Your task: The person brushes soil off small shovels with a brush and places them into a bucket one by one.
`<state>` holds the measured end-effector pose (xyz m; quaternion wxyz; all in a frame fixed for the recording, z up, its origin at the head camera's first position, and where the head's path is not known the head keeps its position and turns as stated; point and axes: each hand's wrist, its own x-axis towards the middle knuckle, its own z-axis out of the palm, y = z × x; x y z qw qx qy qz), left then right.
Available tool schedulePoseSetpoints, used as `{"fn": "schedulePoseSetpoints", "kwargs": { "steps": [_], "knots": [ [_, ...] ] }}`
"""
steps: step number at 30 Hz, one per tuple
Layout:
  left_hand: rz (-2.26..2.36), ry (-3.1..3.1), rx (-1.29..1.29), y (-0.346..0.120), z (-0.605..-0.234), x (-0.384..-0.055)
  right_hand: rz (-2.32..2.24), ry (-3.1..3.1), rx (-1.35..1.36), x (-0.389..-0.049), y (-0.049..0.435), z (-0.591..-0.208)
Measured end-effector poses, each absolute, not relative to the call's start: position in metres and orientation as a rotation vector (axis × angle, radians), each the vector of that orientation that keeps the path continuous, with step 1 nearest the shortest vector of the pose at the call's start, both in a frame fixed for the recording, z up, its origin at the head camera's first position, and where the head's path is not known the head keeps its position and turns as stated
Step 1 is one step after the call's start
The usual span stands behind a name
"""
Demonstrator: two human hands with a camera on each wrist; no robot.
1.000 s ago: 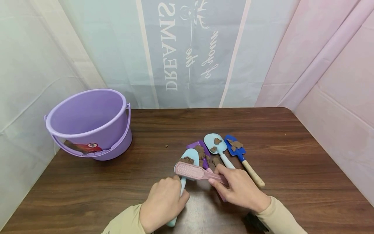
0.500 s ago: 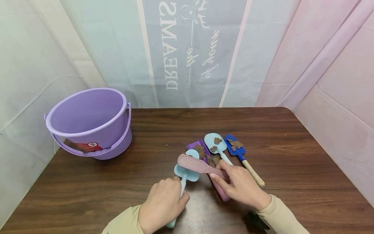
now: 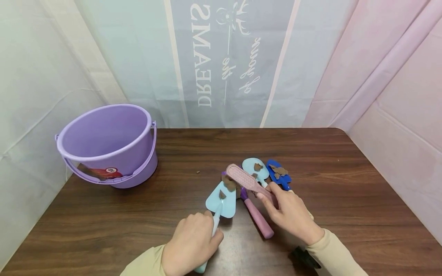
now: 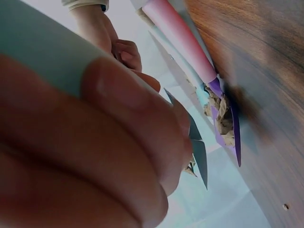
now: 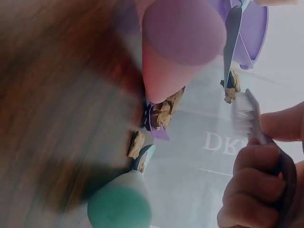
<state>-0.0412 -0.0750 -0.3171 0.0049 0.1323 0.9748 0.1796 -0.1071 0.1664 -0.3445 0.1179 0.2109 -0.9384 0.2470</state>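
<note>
My left hand grips the handle of a light-blue toy shovel, its blade pointing away from me. A small brown clay-like lump lies on that blade, with more clay at its tip. My right hand holds a pink brush by its handle, bristles downward, just beyond the tip. The right wrist view shows the bristles close to a clay lump at the blade's end. Under them lies a purple shovel with a pink handle, its blade mostly hidden by brush and clay.
A second light-blue shovel and a dark blue shovel lie to the right, both bearing clay pieces. A purple bucket stands at the left of the wooden table. One crumb lies between bucket and shovels. Fabric hangs behind.
The brush has swept over the shovel blade, away and to the right, past its tip. Clay has shifted on the blade, and the purple shovel's handle now shows. The left hand has hardly moved.
</note>
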Motion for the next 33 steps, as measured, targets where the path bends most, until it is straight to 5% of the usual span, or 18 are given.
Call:
{"fn": "schedulePoseSetpoints", "kwargs": {
  "steps": [10, 20, 33],
  "knots": [
    [0.549, 3.083, 0.414, -0.0739, -0.3194, -0.0413, 0.748, -2.716, 0.543, -0.1054, 0.1677, -0.3410],
    [0.539, 3.106, 0.416, -0.0733, -0.3216, -0.0427, 0.803, -2.600, 0.961, -0.1021, 0.1642, -0.3448],
    [0.556, 3.089, 0.419, -0.0735, -0.3202, -0.0414, 0.754, -2.630, 0.875, -0.1039, 0.1649, -0.3488]
  ]
}}
